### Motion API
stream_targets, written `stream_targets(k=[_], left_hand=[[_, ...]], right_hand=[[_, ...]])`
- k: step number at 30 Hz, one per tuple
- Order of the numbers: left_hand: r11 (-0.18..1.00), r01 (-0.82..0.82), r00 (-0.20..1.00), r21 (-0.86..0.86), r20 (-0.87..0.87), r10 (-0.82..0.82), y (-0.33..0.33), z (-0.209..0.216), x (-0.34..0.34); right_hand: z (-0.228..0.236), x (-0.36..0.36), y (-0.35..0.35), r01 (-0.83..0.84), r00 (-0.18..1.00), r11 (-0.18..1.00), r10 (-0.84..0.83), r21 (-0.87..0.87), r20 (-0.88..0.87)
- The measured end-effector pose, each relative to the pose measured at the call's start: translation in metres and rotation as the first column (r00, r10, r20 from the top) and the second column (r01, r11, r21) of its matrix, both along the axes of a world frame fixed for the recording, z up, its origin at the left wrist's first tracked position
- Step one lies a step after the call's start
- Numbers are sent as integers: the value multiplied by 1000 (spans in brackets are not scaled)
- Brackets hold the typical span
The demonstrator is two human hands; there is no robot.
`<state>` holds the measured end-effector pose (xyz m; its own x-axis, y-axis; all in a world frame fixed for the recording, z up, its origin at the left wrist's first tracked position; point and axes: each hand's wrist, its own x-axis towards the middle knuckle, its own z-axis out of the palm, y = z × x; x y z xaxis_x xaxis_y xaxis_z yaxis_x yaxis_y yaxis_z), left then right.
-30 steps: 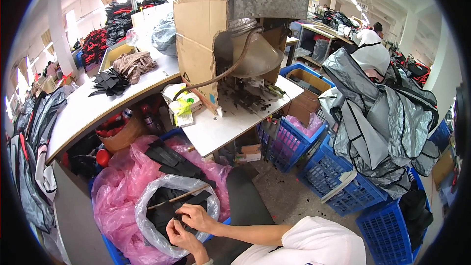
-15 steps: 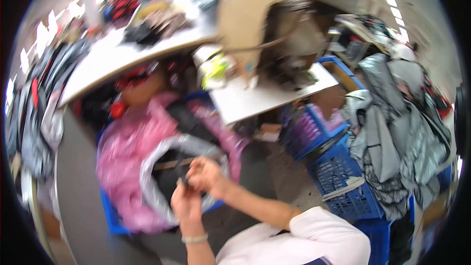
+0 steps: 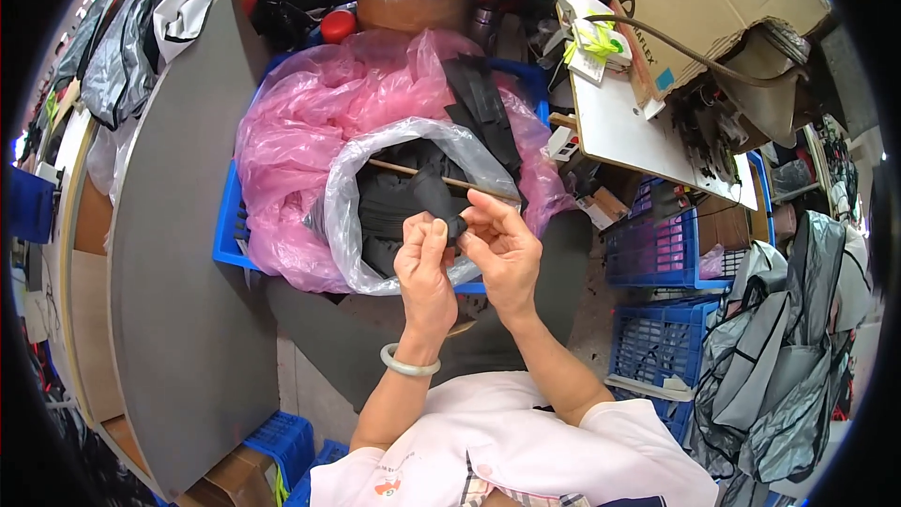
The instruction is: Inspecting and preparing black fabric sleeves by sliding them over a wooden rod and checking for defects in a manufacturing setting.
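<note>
A small black fabric piece (image 3: 435, 195) is pinched between both hands in front of me. My left hand (image 3: 427, 263), with a pale bangle on the wrist, closes thumb and fingers on its lower end. Thumb and fingertips of my right hand (image 3: 504, 255) grip the same end from the other side. Beneath them, a clear plastic bag (image 3: 349, 216) with a rolled rim holds dark fabric pieces (image 3: 387, 211). A thin wooden stick (image 3: 394, 167) lies across the bag's opening. Pink plastic sheeting (image 3: 291, 150) surrounds the bag inside a blue crate (image 3: 228, 225).
A grey panel (image 3: 188, 253) stands at my left. To the right are a white board (image 3: 615, 131), a cardboard box (image 3: 723, 0), stacked blue baskets (image 3: 657, 338) and a heap of silver-grey fabric covers (image 3: 779, 338). Black strips (image 3: 477, 99) lie over the pink plastic.
The view has swung down and to the right, so the bag and hands sit nearer the middle. Both hands still meet at the black piece, which now shows clearly.
</note>
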<state>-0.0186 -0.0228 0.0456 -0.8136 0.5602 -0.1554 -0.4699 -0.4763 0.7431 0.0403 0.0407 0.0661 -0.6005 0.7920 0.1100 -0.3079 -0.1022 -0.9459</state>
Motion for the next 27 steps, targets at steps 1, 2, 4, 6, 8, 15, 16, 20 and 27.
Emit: stream_targets(k=[1, 2, 4, 6, 8, 15, 16, 20, 27], left_hand=[[999, 21, 998, -28, -65, -22, 0, 1, 0], [999, 18, 998, -28, -60, -19, 0, 3, 0], [999, -10, 989, -54, -149, 2, 4, 8, 1], [991, -31, 984, -131, -176, 8, 1, 11, -9], [992, -48, 989, -118, -143, 31, 1, 26, -10], [993, 63, 986, -97, 161, -47, 1, -13, -5], [993, 34, 992, -115, 123, -19, 1, -15, -7], [993, -12, 999, -114, 48, 17, -4, -23, -10], [997, -34, 990, -69, 137, 43, -3, -17, -6]], right_hand=[[0, 0, -2, 42, 999, 997, -43, 66, 8], [-4, -1, -3, 39, 999, 997, -40, 66, 12], [-13, -1, -2, 107, 990, 948, -128, 298, 53], [-13, 4, -5, 27, 997, 970, -44, 242, 66], [-7, 4, -3, -59, 997, 981, 47, 184, 69], [-29, -16, 13, -79, 989, 835, -2, -545, -146], [-32, -17, 12, -61, 992, 879, 2, -473, -124], [-26, -23, -8, 196, 972, 980, -192, -17, 136], [-21, -13, -13, 106, 991, 981, -118, 164, 67]])
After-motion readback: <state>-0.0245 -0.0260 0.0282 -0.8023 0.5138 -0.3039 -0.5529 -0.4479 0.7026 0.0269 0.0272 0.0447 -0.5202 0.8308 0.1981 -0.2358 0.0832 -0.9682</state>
